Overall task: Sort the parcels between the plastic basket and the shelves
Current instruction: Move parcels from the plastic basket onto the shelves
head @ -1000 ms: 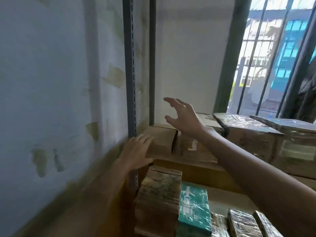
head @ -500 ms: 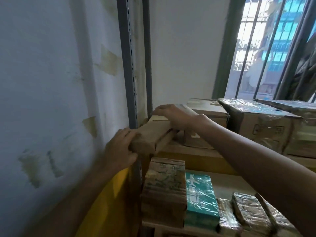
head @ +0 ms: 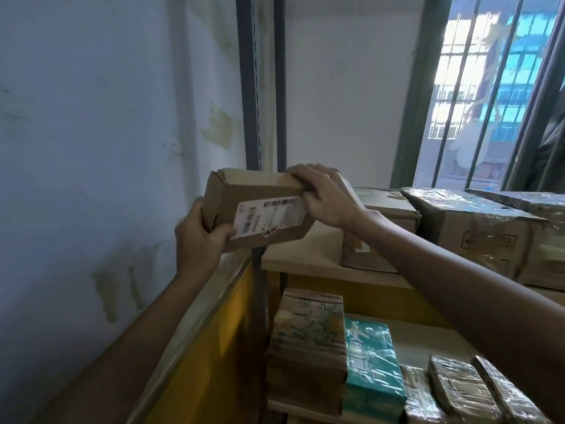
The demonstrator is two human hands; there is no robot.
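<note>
A brown cardboard parcel [head: 260,209] with a white barcode label, tilted, held above the upper shelf's [head: 302,255] left end.

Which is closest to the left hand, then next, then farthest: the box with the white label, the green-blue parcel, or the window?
1. The box with the white label: the left hand grips its left end.
2. The green-blue parcel: lower down, to the right.
3. The window: far back, upper right.

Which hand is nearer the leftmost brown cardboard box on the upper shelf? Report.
Right. Right hand just left of the box; left hand farther left, beyond the labelled cardboard parcel.
</note>
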